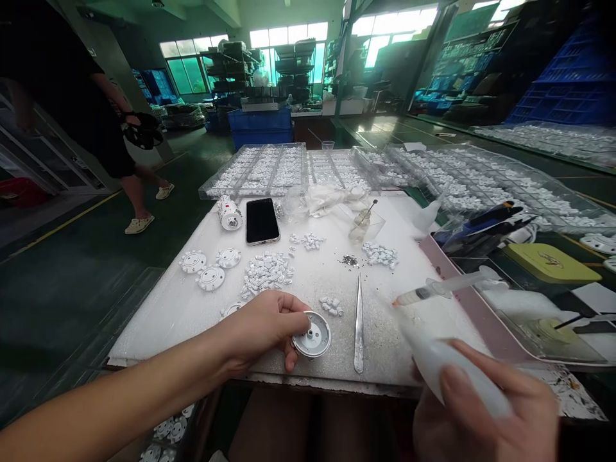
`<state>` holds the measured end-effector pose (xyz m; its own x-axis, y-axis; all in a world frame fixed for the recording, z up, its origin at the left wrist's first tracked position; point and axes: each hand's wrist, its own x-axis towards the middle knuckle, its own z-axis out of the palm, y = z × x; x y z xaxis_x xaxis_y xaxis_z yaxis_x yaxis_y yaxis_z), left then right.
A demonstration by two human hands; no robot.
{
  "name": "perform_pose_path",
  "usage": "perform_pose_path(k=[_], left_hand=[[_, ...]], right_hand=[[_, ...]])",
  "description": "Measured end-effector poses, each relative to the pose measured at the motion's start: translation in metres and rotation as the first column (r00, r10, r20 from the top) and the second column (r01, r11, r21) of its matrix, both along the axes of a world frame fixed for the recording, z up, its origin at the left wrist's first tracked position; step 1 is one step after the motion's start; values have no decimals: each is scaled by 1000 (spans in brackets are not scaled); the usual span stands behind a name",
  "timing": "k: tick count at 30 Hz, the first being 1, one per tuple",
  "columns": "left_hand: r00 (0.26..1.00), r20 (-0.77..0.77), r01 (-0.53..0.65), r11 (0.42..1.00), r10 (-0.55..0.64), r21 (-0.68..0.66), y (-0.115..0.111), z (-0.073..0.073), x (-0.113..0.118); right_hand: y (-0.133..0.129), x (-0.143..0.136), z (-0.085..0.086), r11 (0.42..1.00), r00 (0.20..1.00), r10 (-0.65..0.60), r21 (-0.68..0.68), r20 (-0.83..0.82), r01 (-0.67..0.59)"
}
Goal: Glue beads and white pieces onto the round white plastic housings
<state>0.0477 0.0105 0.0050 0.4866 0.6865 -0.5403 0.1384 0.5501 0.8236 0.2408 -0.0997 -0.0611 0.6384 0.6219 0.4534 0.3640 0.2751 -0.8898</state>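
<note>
My left hand [276,324] pinches a small round white cap [318,343] near the table's front edge, its hollow side and central post facing me. Blurred by motion, my right hand [486,410] is closed around a translucent white squeeze bottle [440,359]; the tapered tip points up and left over the mat. Between the hands lie silver tweezers [359,327] and a few small white pieces [332,306]. Just beyond the bottle's tip rests a syringe [433,290]. A larger heap of white pieces [267,273] sits past my left hand, beside several round white parts [210,278].
A phone [262,221], a white cylinder [230,215] and a small jar [360,226] stand farther back. A pink tray [474,308] of tools borders the right side. Clear trays of white parts [260,170] line the back. A person [72,83] is on the left.
</note>
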Motion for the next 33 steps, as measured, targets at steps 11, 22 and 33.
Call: perform_pose_path(k=[11, 22, 33], left_hand=[[1000, 4, 18, 999, -18, 28, -3, 1, 0], [1000, 12, 19, 1000, -20, 20, -2, -1, 0], [1000, -20, 17, 1000, -17, 24, -2, 1, 2]], right_hand=[[96, -12, 35, 863, 888, 409, -405, 208, -303], [61, -17, 45, 996, 925, -24, -65, 380, 53], [192, 9, 78, 938, 863, -18, -289, 505, 189]])
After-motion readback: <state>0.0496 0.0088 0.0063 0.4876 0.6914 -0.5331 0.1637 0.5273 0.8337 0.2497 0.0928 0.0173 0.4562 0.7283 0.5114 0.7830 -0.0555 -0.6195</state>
